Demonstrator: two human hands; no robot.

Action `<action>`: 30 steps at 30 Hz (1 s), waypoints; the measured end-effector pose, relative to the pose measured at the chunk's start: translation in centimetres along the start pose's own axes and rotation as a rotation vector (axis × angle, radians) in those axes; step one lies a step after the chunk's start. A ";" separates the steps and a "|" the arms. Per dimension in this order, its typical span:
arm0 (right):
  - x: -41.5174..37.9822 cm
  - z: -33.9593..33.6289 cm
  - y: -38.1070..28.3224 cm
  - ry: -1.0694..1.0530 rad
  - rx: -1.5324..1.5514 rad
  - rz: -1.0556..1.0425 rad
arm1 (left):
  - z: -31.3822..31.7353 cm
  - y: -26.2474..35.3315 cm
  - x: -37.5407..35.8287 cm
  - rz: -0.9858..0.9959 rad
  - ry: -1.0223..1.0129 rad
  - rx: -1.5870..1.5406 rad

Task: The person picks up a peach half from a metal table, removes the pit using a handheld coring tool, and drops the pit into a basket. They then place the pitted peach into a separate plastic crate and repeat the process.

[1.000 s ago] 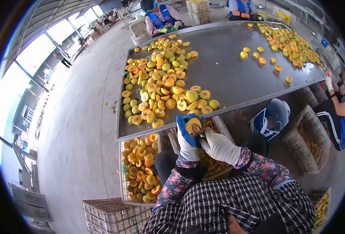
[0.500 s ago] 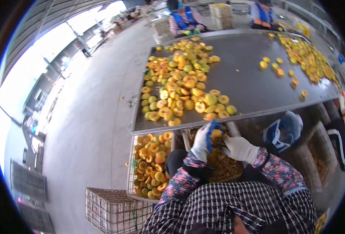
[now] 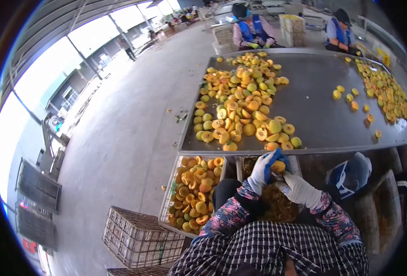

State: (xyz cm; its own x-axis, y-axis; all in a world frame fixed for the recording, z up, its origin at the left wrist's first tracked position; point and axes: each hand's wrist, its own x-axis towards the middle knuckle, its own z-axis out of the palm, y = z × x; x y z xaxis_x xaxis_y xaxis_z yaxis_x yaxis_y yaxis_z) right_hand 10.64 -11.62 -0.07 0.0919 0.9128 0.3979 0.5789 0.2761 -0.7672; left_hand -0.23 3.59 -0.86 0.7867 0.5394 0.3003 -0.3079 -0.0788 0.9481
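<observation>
My left hand (image 3: 264,172), in a white glove with blue on the palm side, is closed around a yellow fruit half (image 3: 278,166) at the metal table's near edge. Close against the fruit, my right hand (image 3: 301,188) in a white glove has its fingers pinched together; what they hold is too small to make out. Below both hands sits a container of brownish scraps (image 3: 277,204). A crate of orange fruit halves (image 3: 192,193) stands to the left of my hands.
Fruit halves (image 3: 245,106) are heaped on the metal table (image 3: 314,106), with another pile (image 3: 387,92) at right. Two people in blue vests sit beyond it. A blue-and-white bucket (image 3: 348,175) stands right of my hands; a wire crate (image 3: 139,237) is at lower left.
The view has shifted, so the table and crates appear farther right and lower. My hands remain together at the fruit half, with the right fingers still close against it.
</observation>
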 end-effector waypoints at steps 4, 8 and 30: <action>0.6 -2.8 -6.9 -0.307 0.714 0.834 | 1.1 2.5 0.0 -0.069 -0.106 -0.096; 0.1 -2.7 -6.4 -0.275 1.188 0.892 | 3.1 3.2 0.2 -0.224 0.087 -0.612; -6.8 -1.3 1.1 -0.477 -0.386 0.529 | -14.0 4.9 -0.9 -0.136 0.604 0.965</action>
State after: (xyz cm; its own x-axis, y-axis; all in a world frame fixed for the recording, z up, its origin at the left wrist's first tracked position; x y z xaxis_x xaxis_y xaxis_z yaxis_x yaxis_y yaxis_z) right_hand 11.66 -17.90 -2.93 0.1270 0.9475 -0.2934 0.8021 -0.2722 -0.5316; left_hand -9.91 14.42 2.03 0.3163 0.8864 0.3380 0.5040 -0.4589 0.7317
